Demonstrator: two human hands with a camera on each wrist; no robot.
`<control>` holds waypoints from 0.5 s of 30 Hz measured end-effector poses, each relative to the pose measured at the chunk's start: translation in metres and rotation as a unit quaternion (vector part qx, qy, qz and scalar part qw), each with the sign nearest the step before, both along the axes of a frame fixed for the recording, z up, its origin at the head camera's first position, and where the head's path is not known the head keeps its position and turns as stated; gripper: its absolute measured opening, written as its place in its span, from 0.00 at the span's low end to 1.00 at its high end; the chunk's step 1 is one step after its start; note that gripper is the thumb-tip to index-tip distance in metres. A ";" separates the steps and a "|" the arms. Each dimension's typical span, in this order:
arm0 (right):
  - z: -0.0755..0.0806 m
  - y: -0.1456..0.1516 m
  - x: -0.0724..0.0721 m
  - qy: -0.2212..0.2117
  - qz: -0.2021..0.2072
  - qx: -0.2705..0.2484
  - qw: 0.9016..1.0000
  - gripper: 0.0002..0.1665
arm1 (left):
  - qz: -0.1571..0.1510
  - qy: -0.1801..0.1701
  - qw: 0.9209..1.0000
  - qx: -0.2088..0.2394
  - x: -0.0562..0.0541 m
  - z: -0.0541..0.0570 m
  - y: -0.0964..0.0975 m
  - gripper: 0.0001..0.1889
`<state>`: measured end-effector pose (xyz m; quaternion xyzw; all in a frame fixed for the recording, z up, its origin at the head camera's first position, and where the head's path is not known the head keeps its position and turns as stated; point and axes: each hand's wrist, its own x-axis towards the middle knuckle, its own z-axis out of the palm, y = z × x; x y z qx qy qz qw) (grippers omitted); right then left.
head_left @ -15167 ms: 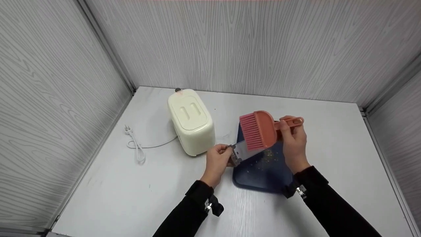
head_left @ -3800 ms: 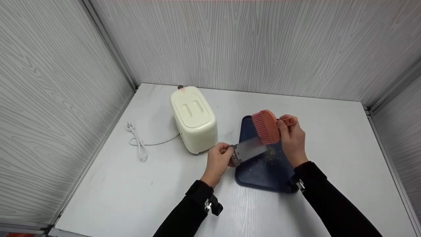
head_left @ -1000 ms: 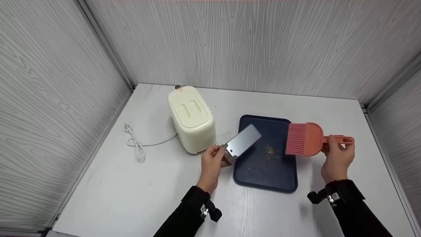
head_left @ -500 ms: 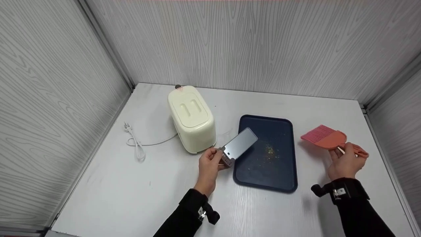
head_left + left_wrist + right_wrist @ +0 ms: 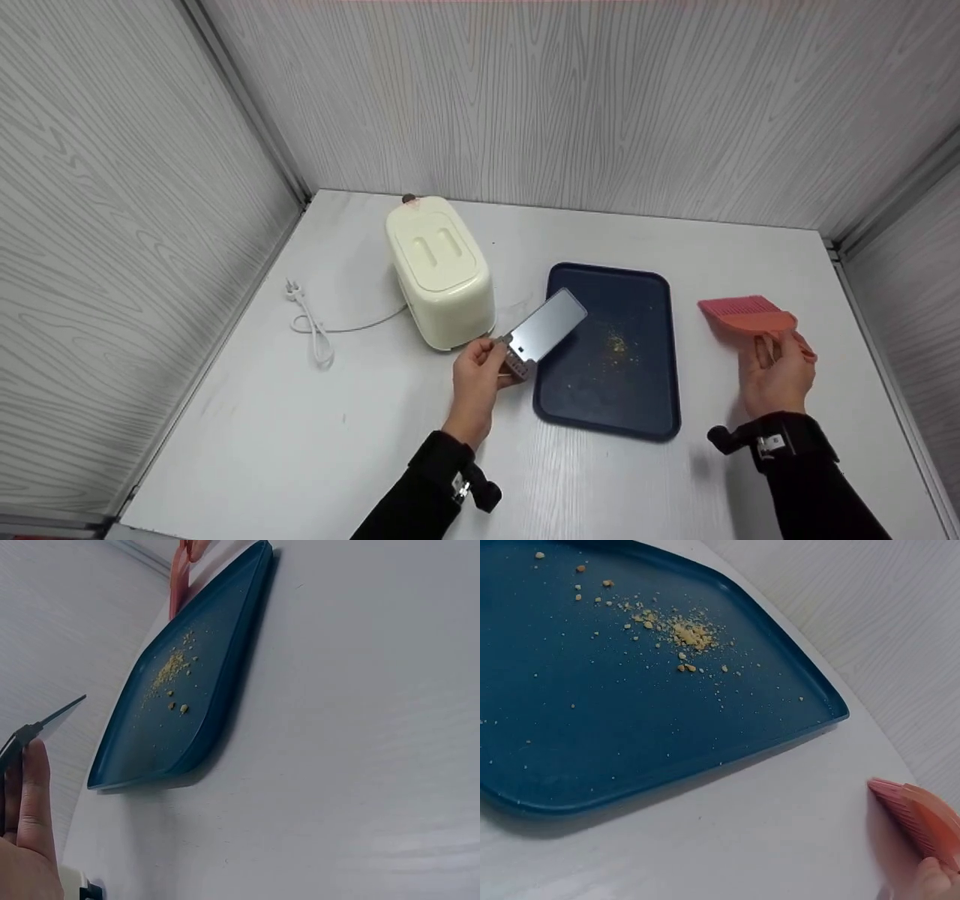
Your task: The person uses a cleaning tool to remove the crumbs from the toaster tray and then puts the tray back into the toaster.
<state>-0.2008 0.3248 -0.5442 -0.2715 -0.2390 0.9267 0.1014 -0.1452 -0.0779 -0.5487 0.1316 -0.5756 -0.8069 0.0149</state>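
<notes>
My left hand (image 5: 474, 384) pinches the grey end of a flat metal crumb tray (image 5: 547, 326). Its plate slants up over the left edge of a navy serving tray (image 5: 600, 405). Yellowish crumbs (image 5: 616, 345) lie scattered on the navy tray, heaped thickest near its middle. To the right of that tray, my right hand (image 5: 778, 379) holds an orange hand brush (image 5: 754, 321) by its handle. The pink bristles (image 5: 898, 806) point left, low over the table in the right wrist view. Seen edge-on in the left wrist view, the crumb tray (image 5: 64, 712) sticks out past my fingers.
A cream toaster (image 5: 442, 277) with a lid on top stands just behind and left of my left hand. Its white cord and plug (image 5: 307, 315) lie loosely bundled farther left. Wood-grain walls (image 5: 540, 105) enclose the table at the back and sides.
The brush has gone from the crumb tray out past the navy tray's right side, turning and coming down toward the table. My left hand has drawn back slightly, still holding the crumb tray.
</notes>
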 end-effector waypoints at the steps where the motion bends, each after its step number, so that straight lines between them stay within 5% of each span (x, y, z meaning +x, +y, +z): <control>1: 0.001 0.000 0.002 -0.017 0.021 0.028 0.999 0.35 | 0.000 0.000 1.000 0.000 0.000 -0.001 0.000 0.10; 5: 0.006 0.001 0.010 -0.070 0.076 0.108 0.989 0.29 | -0.001 0.002 1.000 0.001 0.001 -0.002 -0.001 0.10; 9: 0.011 0.004 0.012 -0.119 0.089 0.235 0.960 0.24 | -0.001 0.002 1.000 0.005 0.001 -0.001 0.001 0.10; 10: 0.011 0.005 0.012 -0.139 0.097 0.279 0.945 0.24 | -0.002 0.003 1.000 0.005 0.001 -0.001 0.002 0.11; 12: 0.007 0.010 0.010 -0.188 0.122 0.382 0.896 0.26 | -0.001 0.004 1.000 0.008 0.000 -0.001 0.003 0.10; 15: -0.002 0.018 0.006 -0.233 0.179 0.540 0.789 0.34 | 0.001 0.005 1.000 0.011 -0.001 -0.002 0.004 0.10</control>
